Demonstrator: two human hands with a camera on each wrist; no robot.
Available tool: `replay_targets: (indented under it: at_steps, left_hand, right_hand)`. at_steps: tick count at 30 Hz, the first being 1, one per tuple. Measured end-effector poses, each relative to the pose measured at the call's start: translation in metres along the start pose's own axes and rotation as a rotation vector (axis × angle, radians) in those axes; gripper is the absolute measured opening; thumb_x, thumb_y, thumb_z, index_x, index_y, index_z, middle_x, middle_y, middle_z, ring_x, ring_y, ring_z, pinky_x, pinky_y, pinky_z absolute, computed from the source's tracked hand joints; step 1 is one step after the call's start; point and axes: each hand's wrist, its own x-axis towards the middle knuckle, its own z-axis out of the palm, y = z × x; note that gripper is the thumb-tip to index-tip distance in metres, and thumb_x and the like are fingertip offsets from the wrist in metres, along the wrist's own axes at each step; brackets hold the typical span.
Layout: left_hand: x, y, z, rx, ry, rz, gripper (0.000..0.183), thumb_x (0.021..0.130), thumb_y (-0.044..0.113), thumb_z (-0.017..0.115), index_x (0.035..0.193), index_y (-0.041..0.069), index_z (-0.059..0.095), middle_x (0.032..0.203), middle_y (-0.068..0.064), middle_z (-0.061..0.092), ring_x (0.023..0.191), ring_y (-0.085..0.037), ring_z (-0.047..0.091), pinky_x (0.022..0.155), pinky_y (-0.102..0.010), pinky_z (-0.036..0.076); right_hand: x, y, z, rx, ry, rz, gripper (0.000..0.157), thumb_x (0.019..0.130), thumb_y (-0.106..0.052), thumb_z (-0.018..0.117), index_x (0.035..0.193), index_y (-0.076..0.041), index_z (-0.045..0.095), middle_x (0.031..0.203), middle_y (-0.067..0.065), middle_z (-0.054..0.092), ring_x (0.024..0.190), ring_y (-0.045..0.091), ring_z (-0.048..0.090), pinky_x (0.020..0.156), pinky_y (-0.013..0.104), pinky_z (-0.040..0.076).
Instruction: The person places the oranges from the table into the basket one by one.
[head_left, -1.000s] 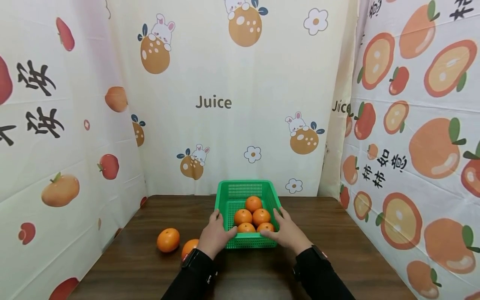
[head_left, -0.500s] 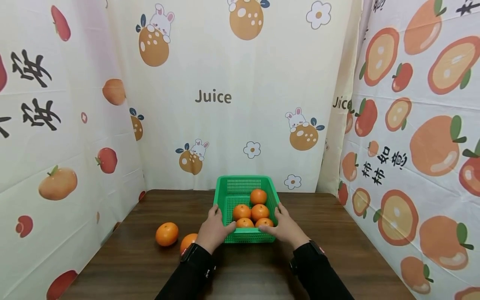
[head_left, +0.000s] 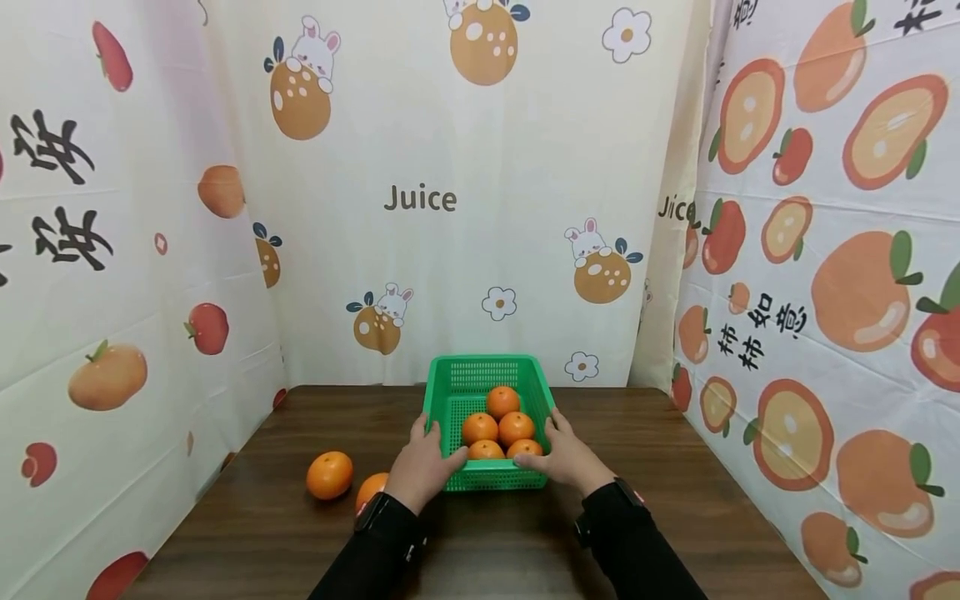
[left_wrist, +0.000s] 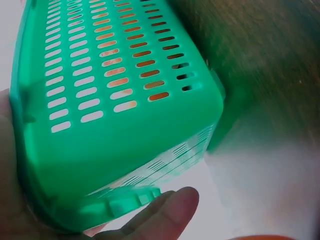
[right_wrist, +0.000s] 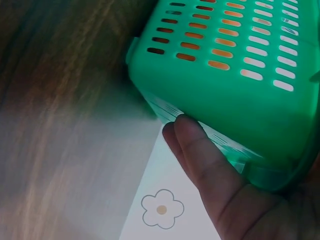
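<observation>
A green plastic basket (head_left: 491, 478) with slotted walls stands on the dark table, holding several oranges (head_left: 516, 428) toward its right and front. My left hand (head_left: 422, 463) grips its near left corner, thumb at the front rim and fingers along the left side. At the near right corner my right hand (head_left: 572, 460) holds it likewise, thumb over the front rim. In the left wrist view the fingers (left_wrist: 175, 212) lie by the rim. In the right wrist view, fingers (right_wrist: 197, 150) lie against the basket's outer wall. Most of each palm is hidden.
Two loose oranges lie on the brown wood table (head_left: 675, 517) left of the basket: one orange (head_left: 329, 475) fully seen, the other orange (head_left: 371, 490) partly behind my left wrist. Fruit-printed cloth (head_left: 465, 267) hangs behind the table and along both sides.
The rearmost orange in the basket shifted right, then back left. Both hands keep their places at the basket's corners, and the basket stays about where it was; the head view tilts slightly.
</observation>
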Motion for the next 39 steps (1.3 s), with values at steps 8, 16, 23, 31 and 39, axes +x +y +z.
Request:
replay_targets:
  at_steps: [8, 16, 23, 31, 39]
  left_hand:
    - [-0.008, -0.018, -0.032, 0.146, 0.126, 0.003, 0.090, 0.103, 0.070, 0.051, 0.158, -0.001, 0.048, 0.158, -0.027, 0.049, 0.135, -0.054, 0.053, 0.111, -0.066, 0.047]
    - [-0.017, -0.065, -0.084, 0.218, 0.210, -0.125, 0.084, 0.105, 0.066, 0.049, 0.156, 0.000, 0.049, 0.155, -0.034, 0.044, 0.134, -0.063, 0.042, 0.106, -0.076, 0.041]
    - [-0.030, -0.087, -0.087, 0.244, 0.163, -0.206, 0.082, 0.103, 0.061, 0.058, 0.156, -0.001, 0.049, 0.157, -0.039, 0.038, 0.134, -0.068, 0.039, 0.101, -0.080, 0.042]
    - [-0.041, -0.076, -0.065, 0.283, 0.186, -0.124, 0.081, 0.098, 0.067, 0.062, 0.152, 0.006, 0.057, 0.153, -0.034, 0.046, 0.130, -0.062, 0.046, 0.101, -0.077, 0.045]
    - [-0.045, -0.071, -0.043, 0.341, 0.139, -0.081, 0.083, 0.094, 0.071, 0.065, 0.149, 0.009, 0.062, 0.149, -0.030, 0.053, 0.121, -0.057, 0.053, 0.097, -0.074, 0.049]
  right_hand:
    - [-0.002, -0.002, 0.000, 0.010, -0.013, 0.019, 0.110, 0.093, -0.059, 0.077, 0.167, 0.005, 0.024, 0.180, 0.016, 0.002, 0.157, 0.049, 0.033, 0.122, 0.066, 0.036]
    - [0.000, 0.000, -0.003, 0.018, -0.010, 0.019, 0.109, 0.094, -0.058, 0.077, 0.167, 0.004, 0.023, 0.181, 0.015, 0.001, 0.157, 0.048, 0.032, 0.122, 0.065, 0.036]
    - [-0.001, 0.001, -0.004, 0.009, -0.011, 0.019, 0.110, 0.093, -0.059, 0.077, 0.166, 0.005, 0.025, 0.180, 0.016, 0.002, 0.158, 0.049, 0.030, 0.122, 0.067, 0.035]
    - [-0.002, 0.001, -0.002, 0.003, -0.007, 0.016, 0.108, 0.093, -0.060, 0.076, 0.165, 0.005, 0.029, 0.180, 0.016, 0.003, 0.156, 0.049, 0.034, 0.121, 0.067, 0.037]
    - [-0.003, 0.002, -0.003, 0.010, -0.011, 0.018, 0.108, 0.093, -0.060, 0.077, 0.166, 0.005, 0.029, 0.181, 0.015, 0.002, 0.157, 0.048, 0.034, 0.121, 0.066, 0.037]
